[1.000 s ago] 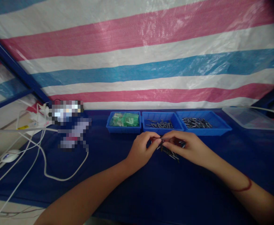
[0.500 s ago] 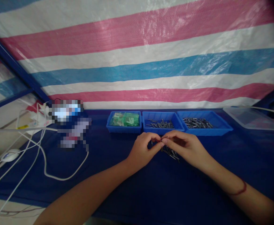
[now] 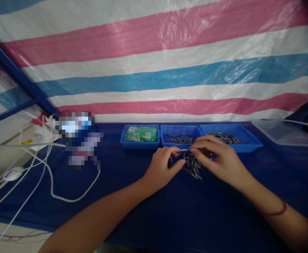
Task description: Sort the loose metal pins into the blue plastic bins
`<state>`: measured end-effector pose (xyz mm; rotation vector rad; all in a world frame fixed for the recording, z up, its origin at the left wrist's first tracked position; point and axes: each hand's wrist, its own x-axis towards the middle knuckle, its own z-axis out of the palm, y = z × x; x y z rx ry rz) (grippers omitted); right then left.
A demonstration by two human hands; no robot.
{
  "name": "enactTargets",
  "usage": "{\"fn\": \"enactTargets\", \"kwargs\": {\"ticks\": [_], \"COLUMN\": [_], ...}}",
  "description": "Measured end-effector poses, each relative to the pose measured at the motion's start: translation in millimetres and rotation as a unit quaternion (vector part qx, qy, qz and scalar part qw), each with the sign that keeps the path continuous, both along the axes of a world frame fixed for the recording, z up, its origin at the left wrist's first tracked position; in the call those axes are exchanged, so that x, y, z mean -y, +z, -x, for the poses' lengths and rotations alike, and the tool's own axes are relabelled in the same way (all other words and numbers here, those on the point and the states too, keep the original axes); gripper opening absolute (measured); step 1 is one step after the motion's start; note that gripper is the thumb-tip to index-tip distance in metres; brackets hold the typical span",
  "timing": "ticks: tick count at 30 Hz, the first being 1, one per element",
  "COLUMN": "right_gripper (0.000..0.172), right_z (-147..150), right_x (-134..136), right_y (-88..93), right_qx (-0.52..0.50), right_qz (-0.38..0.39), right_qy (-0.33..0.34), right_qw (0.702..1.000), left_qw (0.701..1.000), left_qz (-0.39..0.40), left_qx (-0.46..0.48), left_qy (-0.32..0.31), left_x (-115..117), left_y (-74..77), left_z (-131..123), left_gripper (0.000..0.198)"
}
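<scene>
My right hand [image 3: 219,158] pinches a thin, light metal rod [image 3: 185,150] between thumb and fingertips. The rod points left, and its far end reaches the curled fingers of my left hand [image 3: 161,163]. Whether those fingers touch it I cannot tell. My left thumb stands well apart from the index finger, with a gap between them. Below both hands a loose pile of thin dark metal rods [image 3: 193,167] lies on the blue table [image 3: 191,214]. Their exact kind is too small to make out.
Behind my hands stand a blue bin of green packets [image 3: 140,144] and two blue bins of metal rods, the middle one [image 3: 167,144] and the right one [image 3: 249,147]. A clear plastic lid [image 3: 283,133] lies at right. White cables [image 3: 51,189] run along the left.
My hands have come apart: the right moved slightly right and up, my left thumb parted from its index finger. The thin rod and more of the pile now show between them.
</scene>
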<state>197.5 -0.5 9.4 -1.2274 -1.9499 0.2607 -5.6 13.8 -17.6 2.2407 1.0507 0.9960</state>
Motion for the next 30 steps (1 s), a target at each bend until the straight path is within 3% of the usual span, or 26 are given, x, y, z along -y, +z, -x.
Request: {"fn": "enactTargets", "kwargs": {"ticks": [5,8,11,15,21,25,30], "right_gripper": [0.017,0.020,0.022,0.022,0.025,0.020,0.019], "right_z": [-45,-77,-101,-108,-75,-40,-1], "right_x": [-11,-18,-25,-31,-29,-17,4], "right_y": [11.5,7.7,-3.6,-16.7,-12.5,-3.1,3.9], "right_qx": [0.107,0.166,0.206,0.240,0.253,0.202,0.202], "right_qz": [-0.088,-0.070,-0.057,-0.059,-0.113,-0.119,-0.101], "right_qy": [-0.190,-0.283,-0.325,-0.299,-0.246,-0.163,-0.026], "right_qw": [0.972,0.942,0.921,0.922,0.929,0.958,0.974], "left_qw": [0.986,0.978,0.974,0.973,0.972,0.972,0.972], "left_qz": [-0.056,-0.072,-0.073,-0.076,-0.078,-0.078,-0.086], "left_qx": [-0.149,-0.189,-0.207,-0.210,-0.215,-0.212,-0.206], "left_qy": [-0.046,-0.052,-0.060,-0.063,-0.061,-0.066,-0.073], "left_x": [5,6,6,5,4,2,-1], "left_y": [-0.8,-2.6,-4.1,-4.3,-4.1,-4.5,-7.0], "left_z": [-1,-1,-1,-1,-1,-1,0], "left_gripper": [0.035,0.030,0.022,0.018,0.020,0.018,0.021]}}
